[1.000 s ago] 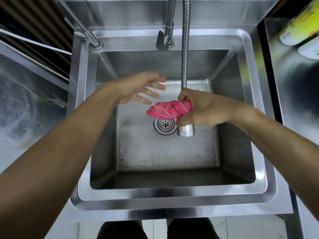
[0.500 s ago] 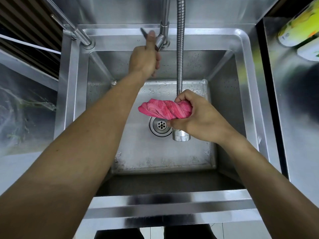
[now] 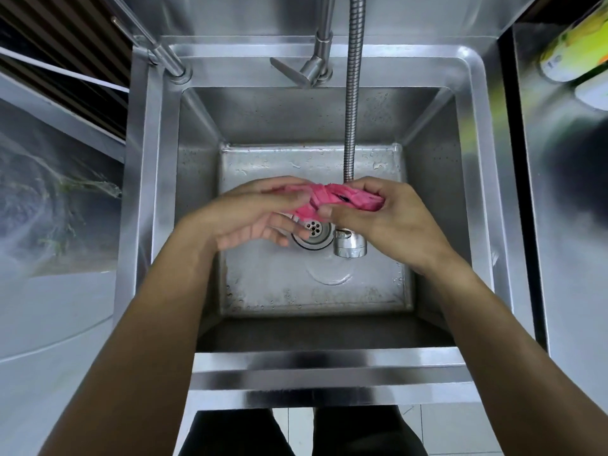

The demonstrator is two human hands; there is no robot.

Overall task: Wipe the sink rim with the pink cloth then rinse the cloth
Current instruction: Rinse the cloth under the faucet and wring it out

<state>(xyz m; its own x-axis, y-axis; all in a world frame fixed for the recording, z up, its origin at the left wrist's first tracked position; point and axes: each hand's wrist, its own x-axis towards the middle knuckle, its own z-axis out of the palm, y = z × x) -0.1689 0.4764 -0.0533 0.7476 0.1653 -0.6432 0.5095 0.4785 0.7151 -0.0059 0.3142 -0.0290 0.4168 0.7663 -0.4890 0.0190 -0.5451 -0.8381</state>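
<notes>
Over the steel sink (image 3: 473,199), above the drain (image 3: 312,230), the pink cloth (image 3: 332,200) is bunched and twisted between both hands. Her right hand (image 3: 381,215) curls around its right end, thumb pinching from below; the left hand (image 3: 260,215) clasps its left end. Just beneath the right hand hangs the hose nozzle (image 3: 350,246).

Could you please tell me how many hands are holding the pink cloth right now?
2. The left hand holds the pink cloth at its left end, and the right hand grips its right end, both over the sink basin.
</notes>
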